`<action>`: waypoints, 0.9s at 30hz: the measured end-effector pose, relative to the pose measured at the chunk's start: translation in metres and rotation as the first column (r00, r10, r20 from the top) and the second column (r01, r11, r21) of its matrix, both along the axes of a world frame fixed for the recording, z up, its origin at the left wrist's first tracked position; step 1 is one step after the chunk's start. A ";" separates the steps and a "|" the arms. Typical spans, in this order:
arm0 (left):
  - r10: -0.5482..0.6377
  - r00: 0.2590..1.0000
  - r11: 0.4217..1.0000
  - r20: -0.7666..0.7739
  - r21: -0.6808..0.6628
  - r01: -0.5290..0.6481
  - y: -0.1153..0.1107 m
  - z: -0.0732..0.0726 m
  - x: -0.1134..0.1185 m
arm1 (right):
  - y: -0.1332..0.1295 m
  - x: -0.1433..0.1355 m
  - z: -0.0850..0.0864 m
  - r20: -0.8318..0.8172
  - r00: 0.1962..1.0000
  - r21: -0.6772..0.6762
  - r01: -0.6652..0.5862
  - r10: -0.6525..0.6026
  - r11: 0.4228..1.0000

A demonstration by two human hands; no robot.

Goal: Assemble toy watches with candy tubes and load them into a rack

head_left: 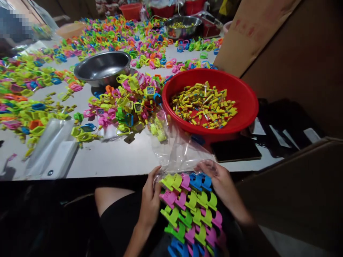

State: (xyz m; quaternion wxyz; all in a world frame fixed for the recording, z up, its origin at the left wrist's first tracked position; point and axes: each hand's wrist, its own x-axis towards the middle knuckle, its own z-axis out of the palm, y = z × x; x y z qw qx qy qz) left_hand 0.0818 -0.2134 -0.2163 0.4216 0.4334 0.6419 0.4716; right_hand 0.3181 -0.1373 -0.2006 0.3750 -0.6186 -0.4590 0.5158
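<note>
A clear plastic bag [178,151] stretches over the table's front edge toward my lap. My left hand [150,194] is closed on its left side, the fingertips pinching the film. On the right side, my right hand [218,180] grips the film between thumb and fingers. Between both hands, above my lap, are neat rows of toy watches [191,214] in yellow, pink, green and blue, their curved straps showing. Whether the lower rows lie inside the film I cannot tell.
A red basin [245,110] holds small yellow tubes. Left of it are a loose heap of toy watches [125,103] and a steel bowl [103,69]. A black phone [235,150] and flat plastic bags [53,150] lie near the edge. Cardboard [294,64] stands right.
</note>
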 end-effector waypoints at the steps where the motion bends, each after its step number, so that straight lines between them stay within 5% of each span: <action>1: 0.006 0.999 1.000 0.050 -0.016 -0.005 -0.001 0.000 0.003 | -0.001 0.000 0.001 -0.011 1.000 0.000 -0.010 0.010 1.000; 14: 0.343 0.910 0.939 0.233 -0.083 -0.333 -0.006 -0.005 0.020 | -0.013 -0.002 -0.007 -0.152 0.985 -0.019 0.078 -0.080 0.997; 22: 0.169 0.983 0.985 0.078 -0.043 -0.166 -0.028 -0.007 0.011 | -0.023 0.002 -0.013 -0.052 0.999 0.045 -0.014 0.016 0.999; 27: 0.046 0.975 0.991 -0.215 0.132 -0.018 -0.033 -0.014 -0.004 | -0.031 0.013 -0.023 0.177 0.980 0.145 -0.114 0.087 0.983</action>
